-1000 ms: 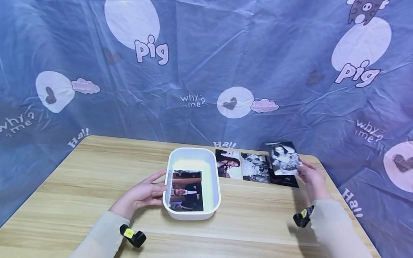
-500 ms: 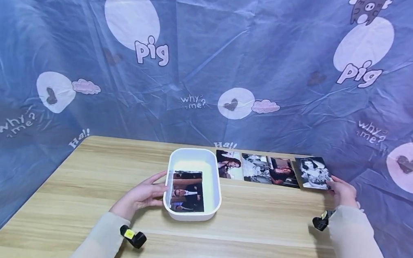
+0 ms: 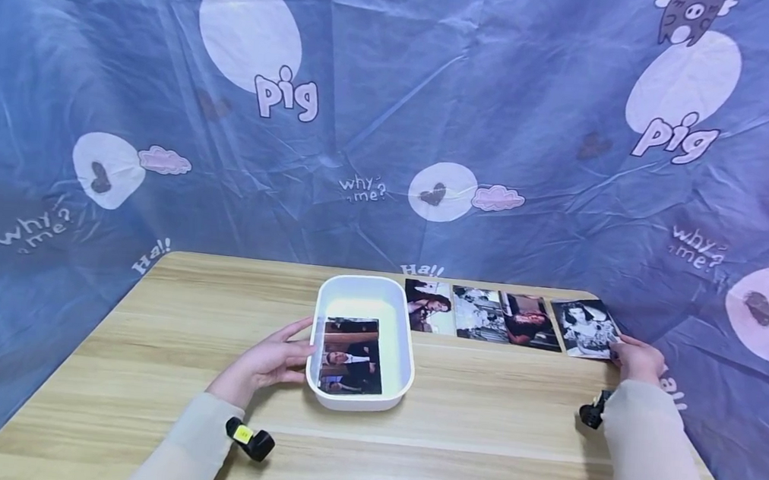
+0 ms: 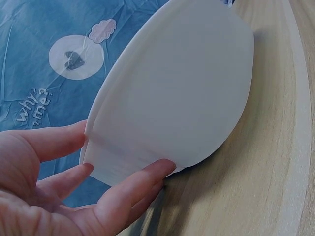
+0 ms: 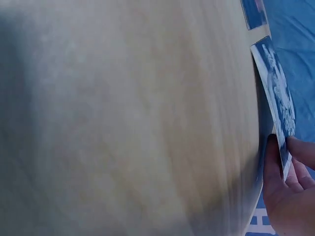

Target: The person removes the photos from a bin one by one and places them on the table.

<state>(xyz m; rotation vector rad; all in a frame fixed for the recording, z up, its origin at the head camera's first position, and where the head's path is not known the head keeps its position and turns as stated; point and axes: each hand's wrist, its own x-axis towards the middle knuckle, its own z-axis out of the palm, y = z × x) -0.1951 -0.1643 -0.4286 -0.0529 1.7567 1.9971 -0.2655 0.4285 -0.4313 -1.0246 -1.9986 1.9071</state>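
Note:
A white box (image 3: pixel 399 348) with a rounded rim stands on the table, a colour photo (image 3: pixel 350 355) lying in it. My left hand (image 3: pixel 271 358) touches the box's left side; in the left wrist view its fairly straight fingers (image 4: pixel 147 179) meet the outer wall and rim. At the far right corner, my right hand (image 3: pixel 639 360) pinches the right edge of a black-and-white photo (image 3: pixel 583 327). The right wrist view has the thumb on the face of this photo (image 5: pixel 278 93) and fingers behind it, the print tilted at the table edge.
Several photos lie in a row along the back edge: a woman's photo (image 3: pixel 428 305), a black-and-white one (image 3: pixel 479 314) and a darker colour one (image 3: pixel 530 321). A blue patterned curtain (image 3: pixel 381 118) hangs behind the wooden table (image 3: pixel 477 431).
My right hand has carried the black-and-white photo rightward and down, from over the darker photo to the row's right end. My left hand and the box have stayed put.

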